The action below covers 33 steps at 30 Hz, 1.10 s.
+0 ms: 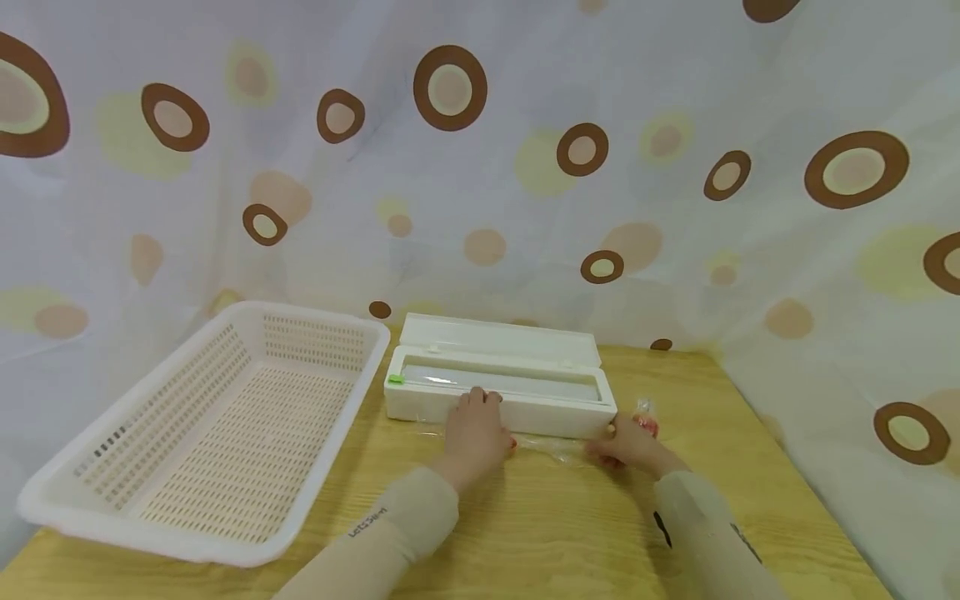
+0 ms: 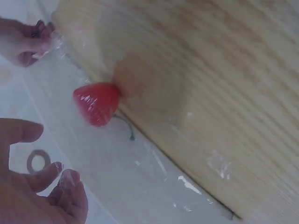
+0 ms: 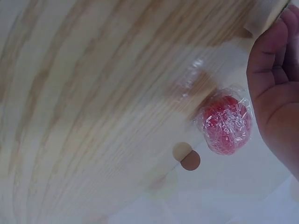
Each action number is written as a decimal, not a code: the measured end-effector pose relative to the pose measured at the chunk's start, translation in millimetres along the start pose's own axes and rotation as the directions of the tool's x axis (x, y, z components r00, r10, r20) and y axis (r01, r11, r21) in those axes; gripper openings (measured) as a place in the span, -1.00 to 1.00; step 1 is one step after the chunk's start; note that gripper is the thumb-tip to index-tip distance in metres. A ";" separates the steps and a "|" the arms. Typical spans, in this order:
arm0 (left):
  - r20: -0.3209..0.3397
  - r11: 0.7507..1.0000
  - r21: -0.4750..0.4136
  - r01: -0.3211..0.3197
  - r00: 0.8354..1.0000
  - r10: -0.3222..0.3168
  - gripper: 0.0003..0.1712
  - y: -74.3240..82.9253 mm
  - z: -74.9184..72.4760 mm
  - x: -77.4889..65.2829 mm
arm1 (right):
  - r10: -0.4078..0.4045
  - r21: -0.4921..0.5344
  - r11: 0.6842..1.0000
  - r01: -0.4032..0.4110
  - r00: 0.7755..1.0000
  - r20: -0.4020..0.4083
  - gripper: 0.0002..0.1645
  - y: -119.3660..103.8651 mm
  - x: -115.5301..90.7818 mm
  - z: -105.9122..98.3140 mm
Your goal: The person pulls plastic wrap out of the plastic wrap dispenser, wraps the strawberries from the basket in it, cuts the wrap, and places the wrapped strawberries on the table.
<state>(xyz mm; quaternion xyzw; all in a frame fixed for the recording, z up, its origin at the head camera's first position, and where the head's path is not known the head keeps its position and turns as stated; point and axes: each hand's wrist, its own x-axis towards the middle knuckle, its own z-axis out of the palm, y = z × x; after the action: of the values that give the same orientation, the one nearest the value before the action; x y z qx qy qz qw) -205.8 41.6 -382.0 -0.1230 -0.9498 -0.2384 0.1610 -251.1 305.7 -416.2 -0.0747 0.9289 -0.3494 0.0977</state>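
Note:
A white cling film box point(image 1: 498, 414) lies on the table with its lid raised and the film roll point(image 1: 510, 382) showing inside. Clear cling film point(image 1: 555, 446) comes down its front onto the wood. My left hand point(image 1: 476, 429) is at the box's front edge, thumb apart from the loosely bent fingers point(image 2: 70, 186). Near it, a red strawberry-shaped fruit point(image 2: 97, 103) with a thin green stem shows through the film against the box. At the box's right front corner, my right hand point(image 1: 626, 442) pinches the film's edge. A film-wrapped red fruit point(image 3: 226, 123) sits just beyond that hand.
A large white slatted plastic basket point(image 1: 273, 546) stands on the left of the wooden table point(image 1: 555, 533), close to the box. Behind the table hangs a white curtain point(image 1: 510, 192) with brown circles, which also runs along the right side.

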 end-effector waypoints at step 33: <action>0.267 0.991 0.091 -0.097 0.961 0.070 -0.81 2.2 36.9 -10.9 | -0.098 -0.491 0.826 0.275 0.929 0.356 -0.05 -132.2 -42.6 47.5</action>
<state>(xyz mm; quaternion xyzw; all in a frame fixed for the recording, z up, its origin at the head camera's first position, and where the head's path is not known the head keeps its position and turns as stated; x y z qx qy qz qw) -204.2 60.0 -415.9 -0.1851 -0.9678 -0.1634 0.0495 -189.4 185.9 -357.9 -0.2452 0.9491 -0.0691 0.1853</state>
